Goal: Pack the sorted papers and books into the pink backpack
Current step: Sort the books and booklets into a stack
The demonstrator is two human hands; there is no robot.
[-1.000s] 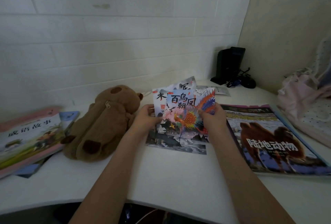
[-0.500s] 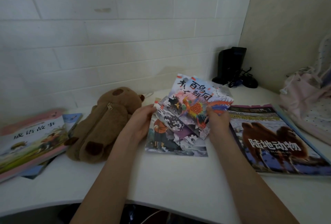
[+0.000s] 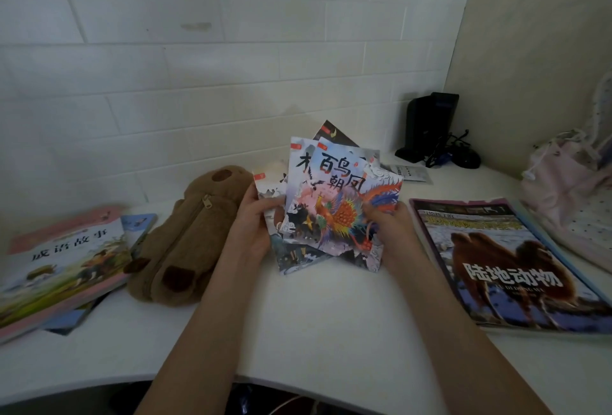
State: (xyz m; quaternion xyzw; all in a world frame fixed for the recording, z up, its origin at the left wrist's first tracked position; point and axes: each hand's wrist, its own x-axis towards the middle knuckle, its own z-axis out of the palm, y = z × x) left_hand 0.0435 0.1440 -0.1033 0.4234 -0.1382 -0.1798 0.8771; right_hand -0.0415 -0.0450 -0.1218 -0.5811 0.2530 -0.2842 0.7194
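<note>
A fanned stack of thin picture books (image 3: 334,205), the front one showing a colourful phoenix, stands tilted upright on the white desk (image 3: 324,322). My left hand (image 3: 255,225) grips its left edge and my right hand (image 3: 387,229) grips its right edge. A large camel book (image 3: 506,268) lies flat to the right. The pink backpack (image 3: 573,189) sits at the far right edge, partly cut off by the frame. Another pile of books (image 3: 63,265) lies at the far left.
A brown plush pouch with a zipper (image 3: 185,235) lies left of my left hand. A black device with cables (image 3: 430,129) stands in the back corner, with a printed leaflet (image 3: 409,174) in front of it. White brick wall behind, beige wall at right.
Both hands have lifted the small books off the desk and gathered them into one upright, fanned stack; the book that lay flat beneath has been taken up with them.
</note>
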